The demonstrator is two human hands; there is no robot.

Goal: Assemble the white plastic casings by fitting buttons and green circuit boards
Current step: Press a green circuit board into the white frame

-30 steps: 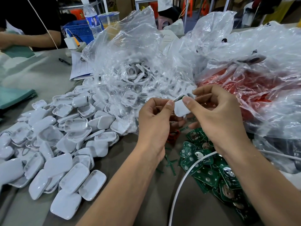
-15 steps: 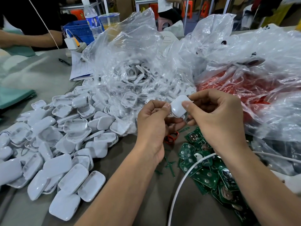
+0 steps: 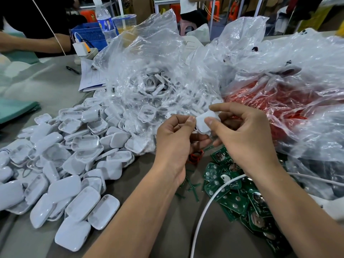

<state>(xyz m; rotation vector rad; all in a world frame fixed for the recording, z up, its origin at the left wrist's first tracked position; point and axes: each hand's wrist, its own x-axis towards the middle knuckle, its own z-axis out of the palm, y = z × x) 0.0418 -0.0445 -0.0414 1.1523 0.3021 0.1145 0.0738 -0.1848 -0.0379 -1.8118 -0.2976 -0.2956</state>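
While both thumbs press on its smooth outer face, one white casing (image 3: pixel 203 123) sits pinched between the left hand (image 3: pixel 176 144) and the right hand (image 3: pixel 245 142), held above the table (image 3: pixel 46 86) just in front of the clear bag of white frames (image 3: pixel 149 86); the fingers of each hand are curled narrowly round it, and whether a button or board is already inside cannot be told, the open side being turned away; my judgement is that the fitting step on this single casing is in hand, and the next move calls for turning it over and seating a board squarely without forcing it; counted outward: one casing held; two hands on it; green circuit boards (image 3: pixel 232 198) in a loose heap under the right wrist, a dozen or more, not exactly countable; a white cable (image 3: pixel 208 205) crossing them, one; loose white casings (image 3: pixel 74 164) heaped at left, several dozen; a bag of red parts (image 3: pixel 270 101) behind, one.
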